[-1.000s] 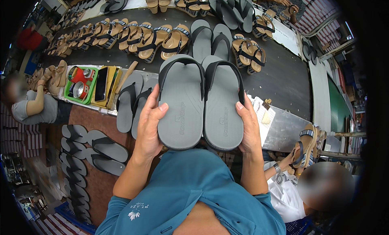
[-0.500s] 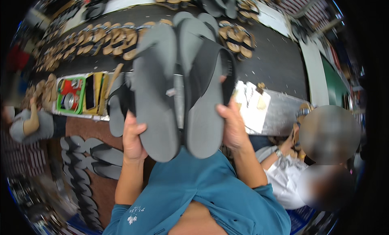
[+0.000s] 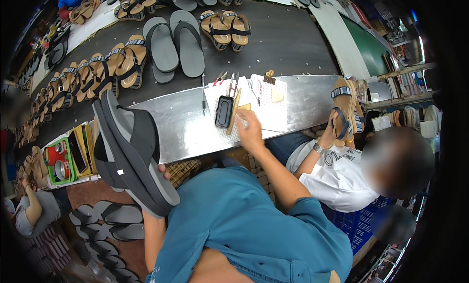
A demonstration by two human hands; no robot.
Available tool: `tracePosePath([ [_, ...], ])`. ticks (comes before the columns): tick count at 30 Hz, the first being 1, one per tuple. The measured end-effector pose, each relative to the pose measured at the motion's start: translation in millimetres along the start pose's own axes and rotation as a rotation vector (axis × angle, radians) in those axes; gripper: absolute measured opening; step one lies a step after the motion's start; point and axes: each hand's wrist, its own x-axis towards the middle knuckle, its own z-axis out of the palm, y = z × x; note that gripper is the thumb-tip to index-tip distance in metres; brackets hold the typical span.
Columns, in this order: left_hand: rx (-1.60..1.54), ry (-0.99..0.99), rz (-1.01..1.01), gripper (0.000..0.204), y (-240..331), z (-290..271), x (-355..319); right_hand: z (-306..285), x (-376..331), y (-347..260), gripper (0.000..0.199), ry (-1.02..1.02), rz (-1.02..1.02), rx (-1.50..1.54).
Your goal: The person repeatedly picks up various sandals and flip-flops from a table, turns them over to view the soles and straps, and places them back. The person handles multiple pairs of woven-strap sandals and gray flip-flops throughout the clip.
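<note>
My left hand (image 3: 164,172) grips a pair of grey flip-flops (image 3: 141,161) with wide black straps, tilted and held together at the left. Its fingertips show at the sole's edge; the rest of the hand is behind them. My right hand (image 3: 251,132) is over the metal worktop, fingers partly stretched and slightly blurred, with nothing visible in them. Its fingertips are close to a thin wooden stick (image 3: 234,112). Beside the stick lies a black oblong holder (image 3: 224,111), apparently an ink pad. Red-handled snips (image 3: 221,78) and a pen (image 3: 203,95) lie nearby.
A dark conveyor belt (image 3: 273,43) carries another grey flip-flop pair (image 3: 188,48) and rows of strappy sandals (image 3: 131,63). A green basket (image 3: 73,173) stands at the left. At the right, a person in white (image 3: 317,173) holds a sandal (image 3: 344,104). Flip-flops (image 3: 119,212) are stacked lower left.
The flip-flops have moved from the centre to the left and turned, now in my left hand alone. My right hand has let go and moved to the worktop. The view has turned right.
</note>
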Motion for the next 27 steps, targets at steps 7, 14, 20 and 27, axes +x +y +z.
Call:
tracePosePath([
  [7,-0.080,-0.029,-0.060,0.059,1,-12,-3,-40,28,110,0.027,0.299,-0.064,-0.470],
  [14,0.314,0.437,0.084,0.057,-18,15,-1,-35,34,119,0.018,0.344,-0.003,-0.527],
  [20,0.388,0.399,0.113,0.065,-17,15,-2,-25,37,115,0.015,0.379,0.000,-0.605],
  [27,0.264,0.455,0.162,0.060,-18,23,-8,-20,45,113,0.020,0.361,0.115,-0.620],
])
